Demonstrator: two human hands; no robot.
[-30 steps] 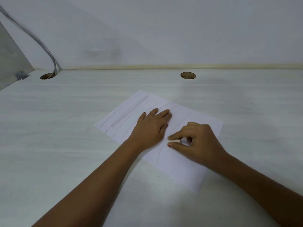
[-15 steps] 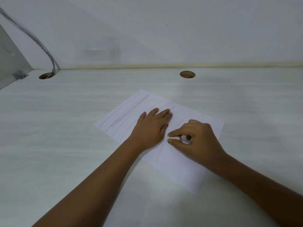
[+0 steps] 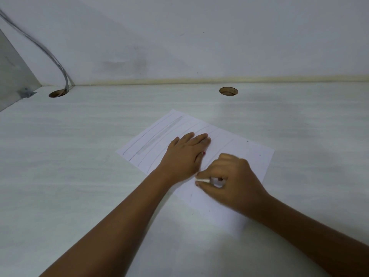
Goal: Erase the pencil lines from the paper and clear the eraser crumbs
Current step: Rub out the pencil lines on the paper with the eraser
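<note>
Step in hand: erasing, mid-sheet. Crumb clearing not started, by my read.

Paper [image 3: 256, 156] lies flat and skewed on the white desk [image 3: 79, 160]. Left hand [image 3: 185, 154] is flat on the middle of it, palm down, fingers straight and together, pointing away from the person. It's working as a hold-down.

Right hand [image 3: 229, 180] sits just beside it on the near-right part of the sheet. Fingers are curled, thumb and forefinger pinching a small white eraser [image 3: 202, 180]. The eraser's tip pokes out left, toward the left wrist, and looks to be down on the paper. The hand is blurred, so I judge it's mid-stroke.

Pencil lines [image 3: 147, 134]: several long ones show plainly on the far-left half, with a grey smeared band [image 3: 160, 134] among them. The right part looks mostly blank, with faint strokes near the eraser. Under half done, I'd say.

Next move calls for short strokes along the line under the eraser, left hand pressing close to the rubbed spot so the sheet doesn't buckle or tear. Then both hands shift left to the untouched lines.

A few dark specks lie on the sheet and the desk, too small to tell if they're crumbs.
</note>
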